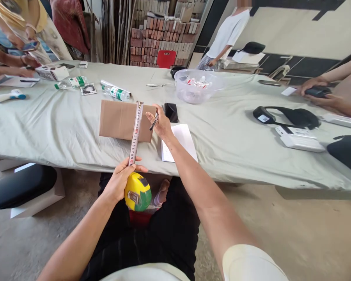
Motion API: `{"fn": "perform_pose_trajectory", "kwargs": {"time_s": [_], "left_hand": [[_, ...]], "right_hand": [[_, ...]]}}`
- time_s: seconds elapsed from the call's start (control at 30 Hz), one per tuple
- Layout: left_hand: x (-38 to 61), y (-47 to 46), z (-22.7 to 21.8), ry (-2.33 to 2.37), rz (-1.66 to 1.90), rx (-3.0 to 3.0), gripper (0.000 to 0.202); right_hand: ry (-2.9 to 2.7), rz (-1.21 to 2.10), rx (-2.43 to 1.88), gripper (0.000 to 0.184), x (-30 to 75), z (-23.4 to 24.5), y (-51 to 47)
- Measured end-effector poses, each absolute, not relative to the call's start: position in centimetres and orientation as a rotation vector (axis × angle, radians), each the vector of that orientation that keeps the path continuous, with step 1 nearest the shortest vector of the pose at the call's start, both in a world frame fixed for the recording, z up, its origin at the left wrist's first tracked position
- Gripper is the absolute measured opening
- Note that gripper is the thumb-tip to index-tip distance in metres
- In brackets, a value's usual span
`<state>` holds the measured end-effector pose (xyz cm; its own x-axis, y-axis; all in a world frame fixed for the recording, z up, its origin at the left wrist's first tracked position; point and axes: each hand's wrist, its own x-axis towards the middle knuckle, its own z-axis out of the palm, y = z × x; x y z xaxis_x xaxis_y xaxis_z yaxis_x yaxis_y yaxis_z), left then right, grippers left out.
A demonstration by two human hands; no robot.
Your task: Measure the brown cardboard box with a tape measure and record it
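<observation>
A brown cardboard box (117, 119) lies on the cloth-covered table before me. Across its top runs the blade of a yellow and green tape measure (137, 192), its metal end hook near the box's far edge. My left hand (121, 175) is closed around the blade just above the tape case, over the table's front edge. At the box's right end, my right hand (160, 123) holds a dark pen (153, 122) between thumb and fingers. White paper (181, 142) with faint writing lies under my right forearm, and a black phone (171, 112) rests just beyond it.
Behind the box lie water bottles (116, 93) and a clear plastic bowl (193, 88) with wrapped items. To the right are a black headset (286, 117) and a white device (300, 138). Other people stand or sit around the table. A black-topped stool (23, 185) stands at left.
</observation>
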<state>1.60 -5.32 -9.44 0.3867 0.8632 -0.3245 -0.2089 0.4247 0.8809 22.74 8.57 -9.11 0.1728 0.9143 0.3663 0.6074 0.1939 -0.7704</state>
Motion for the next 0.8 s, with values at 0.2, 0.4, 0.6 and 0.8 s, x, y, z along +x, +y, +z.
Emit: {"fn": "perform_pose_trajectory", "kwargs": {"time_s": [0.2,0.4,0.6,0.8], "left_hand": [[2.6,-3.2,-10.5,0.879,0.778,0.897,0.033],[3.1,-2.5,-11.5,0.863,0.804,0.867,0.036],[3.7,-1.3,-12.1,0.865,0.843,0.865,0.051],[3.9,-0.8,-12.6,0.838,0.85,0.869,0.062]], "right_hand": [[-1.523,0.409,-1.499,0.076,22.6,-9.4,8.3],[-1.516,0.455,-1.497,0.069,23.0,-9.2,9.4],[-1.51,0.506,-1.539,0.063,23.0,-9.2,10.4],[-1.495,0.512,-1.58,0.064,22.9,-9.2,10.7]]}}
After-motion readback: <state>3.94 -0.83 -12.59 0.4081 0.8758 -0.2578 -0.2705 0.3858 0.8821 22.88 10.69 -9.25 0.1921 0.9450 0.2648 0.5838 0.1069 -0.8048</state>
